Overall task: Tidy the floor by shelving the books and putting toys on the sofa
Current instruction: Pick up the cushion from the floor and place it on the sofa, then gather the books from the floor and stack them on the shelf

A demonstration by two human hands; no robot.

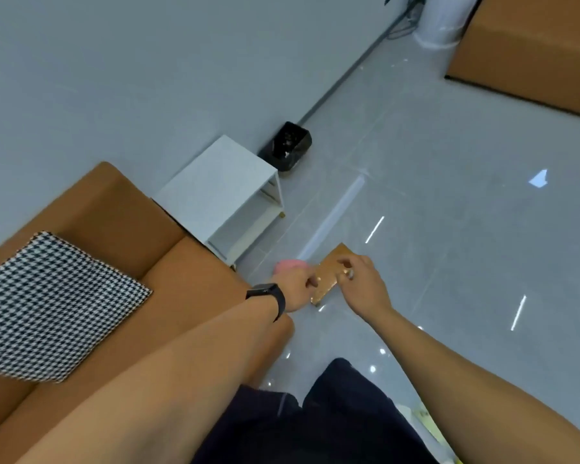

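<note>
A tan-brown book point(330, 272) is held above the grey floor, just off the sofa's right end. My left hand point(293, 288), with a black watch on its wrist, pinches the book's near left edge. My right hand point(360, 284) grips the book from the right, fingers curled over its top face. A pink thing point(290, 265) shows just behind my left hand; what it is cannot be told. The orange-brown sofa point(121, 229) fills the lower left. A white open shelf unit point(221, 195) stands beside the sofa's end.
A houndstooth cushion point(47, 303) lies on the sofa. A black bin point(287, 145) stands against the wall behind the shelf unit. A large cardboard box point(529, 51) and a white cylinder point(439, 18) are at the top right. Something pale yellow point(429, 426) lies by my right arm.
</note>
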